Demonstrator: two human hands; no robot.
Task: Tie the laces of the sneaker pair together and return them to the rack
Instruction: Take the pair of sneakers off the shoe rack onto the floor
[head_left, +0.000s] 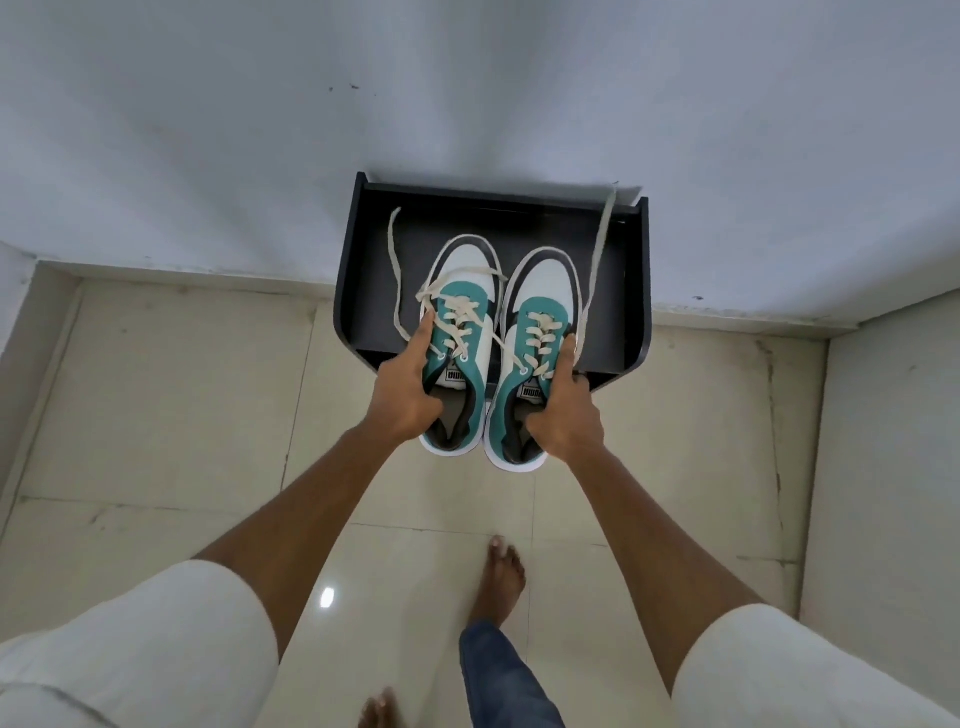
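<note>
Both sneakers are up off the floor, side by side, toes pointing at the wall, held over the front part of the black rack (631, 291). The left hand (402, 387) has the left sneaker (460, 332) — thumb tucked into the collar, fingers curled round the outer side, index finger stretched forward along the eyelets. The right hand (566, 410) mirrors it on the right sneaker (535, 343), fingers closed on the collar and side wall, index finger lying up along the edge.

Now the laces (396, 270) — and here is the story. They hang loose: one long end loops out to the left of the left shoe, another rises past the right edge of the rack toward the wall, and a strand crosses from one shoe toward the other. No knot joining the pair shows anywhere.

So by the look of it the tying step is not yet done, and the pair is either being lifted from the rack or brought to it; a single view cannot say which. The next move calls for freeing the fingers: the shoes need a resting place, rack or floor, so each hand can gather a lace end and bring the two together. The risk is the trailing right lace snagging on the rack's side panel.
</note>
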